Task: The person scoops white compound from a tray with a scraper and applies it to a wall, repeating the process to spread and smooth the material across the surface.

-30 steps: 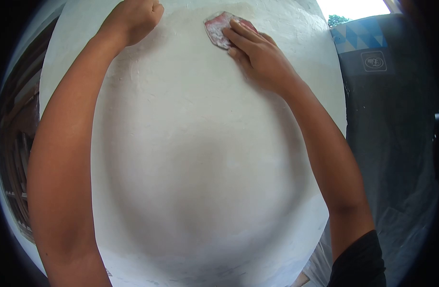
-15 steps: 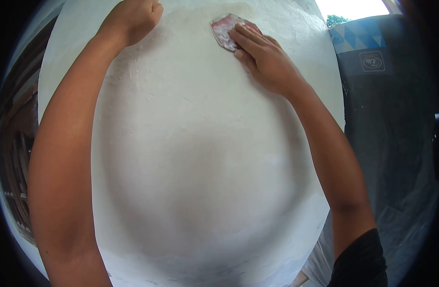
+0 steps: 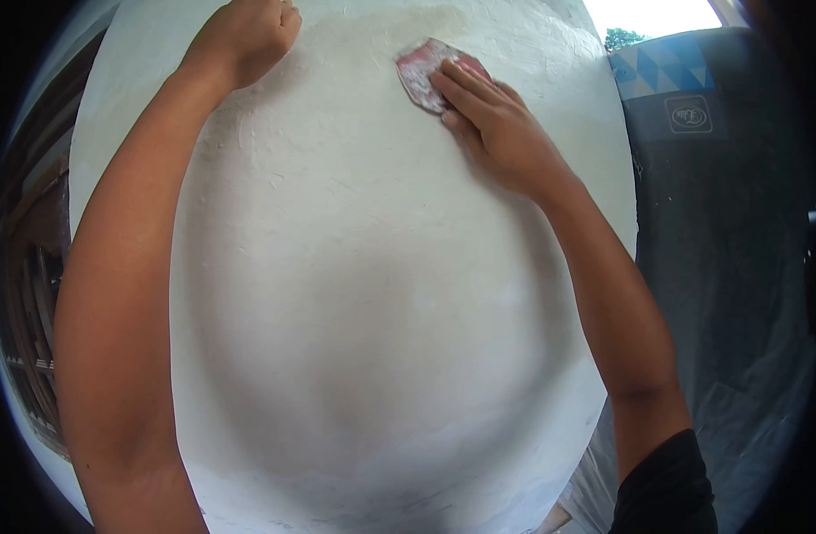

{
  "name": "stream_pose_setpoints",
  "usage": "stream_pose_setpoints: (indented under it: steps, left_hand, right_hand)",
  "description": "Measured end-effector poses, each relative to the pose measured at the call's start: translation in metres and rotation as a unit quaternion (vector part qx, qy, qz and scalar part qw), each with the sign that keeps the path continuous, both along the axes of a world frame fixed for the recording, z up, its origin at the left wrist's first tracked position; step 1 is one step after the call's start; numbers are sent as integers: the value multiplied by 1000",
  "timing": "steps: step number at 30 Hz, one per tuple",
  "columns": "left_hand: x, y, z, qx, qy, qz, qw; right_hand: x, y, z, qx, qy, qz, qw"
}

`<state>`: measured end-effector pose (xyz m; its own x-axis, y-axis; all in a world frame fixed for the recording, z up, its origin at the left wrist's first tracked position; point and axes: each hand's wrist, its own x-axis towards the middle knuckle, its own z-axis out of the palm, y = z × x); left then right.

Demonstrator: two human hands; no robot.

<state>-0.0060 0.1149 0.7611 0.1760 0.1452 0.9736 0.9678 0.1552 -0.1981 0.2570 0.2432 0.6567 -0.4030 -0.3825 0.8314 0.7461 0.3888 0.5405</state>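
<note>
A large whitish surface [image 3: 363,214], smooth with faint ridges and scuffs, fills the middle of the view. Near its upper right part, my right hand [image 3: 501,125] presses a piece of sandpaper [image 3: 419,80] flat against it. The sandpaper is reddish and thickly dusted with white; the fingers lie over its right side, and the thumb is at its lower edge. My left hand [image 3: 243,40] is closed in a fist at the upper left, in front of the surface and partly cut off by the top of the frame. The inside of that fist is hidden.
On the right hangs a dark sheet [image 3: 719,249] with a blue and white diamond pattern and a small logo. Dark slatted woodwork [image 3: 39,303] stands at the left edge. Beyond the top right corner are bright sky and some foliage [image 3: 623,38].
My right hand and the sandpaper have slid slightly down the surface, with a small shift right. My left fist has stayed nearly in place.
</note>
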Motion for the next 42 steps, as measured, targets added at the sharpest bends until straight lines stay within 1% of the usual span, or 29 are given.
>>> stream_pose_setpoints:
  steps: [1,3,5,7,8,10,11,12,14,16,17,20,21,22,23,25,26,28,33,35,36,38,39,40,41,42]
  left_hand:
    - [-1,-1,-1,5,3,-15,1000]
    - [-5,1,0,15,16,-16,1000]
    - [-10,7,3,23,30,-17,999]
    - [-11,10,4,47,71,3,996]
    - [-10,11,6,48,72,2,996]
    - [-2,3,-2,12,-3,-13,1000]
    - [-1,3,-3,11,-2,-14,1000]
    - [-1,2,-3,22,2,-23,999]
    - [-1,3,-3,31,6,-33,999]
    - [-2,5,0,24,7,1,1000]
    - [-3,6,1,23,7,3,1000]
    - [-10,12,4,29,23,11,999]
    - [-15,15,5,54,73,-39,995]
    - [-20,18,5,80,123,-88,985]
    - [-25,21,7,80,124,-88,985]
    - [-25,22,8,105,158,-128,974]
    - [-26,23,9,106,157,-128,974]
    - [-18,15,3,86,118,-98,984]
    - [-21,19,7,82,128,-103,983]
    - [-26,24,11,88,139,-109,980]
    - [-24,23,9,94,143,-116,978]
    - [-22,20,6,102,144,-120,977]
    - [-15,14,2,85,118,-105,984]
    - [-11,11,0,68,91,-92,989]
    - [-12,13,1,67,91,-93,989]
    - [-16,16,5,76,113,-93,986]
  right_hand:
    - [2,2,-9,-27,-10,-8,1000]
    - [16,3,-29,-36,-14,-11,999]
    - [26,3,-42,-62,33,-23,997]
    - [26,4,-34,-47,41,-14,998]
    - [28,4,-27,-30,51,-6,998]
    - [21,4,-14,-22,38,6,999]
    - [18,4,-11,-16,24,20,999]
    - [19,4,-14,-15,25,19,999]
    - [19,6,-27,-59,33,-3,998]
    - [31,7,-37,-59,44,-4,997]
    - [35,7,-40,-60,57,-6,997]
    - [29,4,-29,-24,70,27,997]
    - [27,4,-24,-23,71,27,997]
    - [23,3,-19,-28,52,-1,998]
    - [22,3,-17,-33,34,-29,998]
    - [26,6,-27,-41,38,-41,998]
    - [29,6,-30,-48,38,-53,997]
    - [34,4,-31,-33,47,-39,998]
    - [21,-4,-20,-9,55,8,998]
    - [19,3,-23,-40,18,-48,998]
    - [23,2,-27,-41,18,-49,998]
    - [31,1,-34,-54,39,-29,997]
    - [30,0,-31,-54,40,-28,997]
    - [29,-2,-25,-26,45,-1,999]
    - [28,-3,-21,2,50,25,998]
    - [25,-3,-18,2,50,25,998]
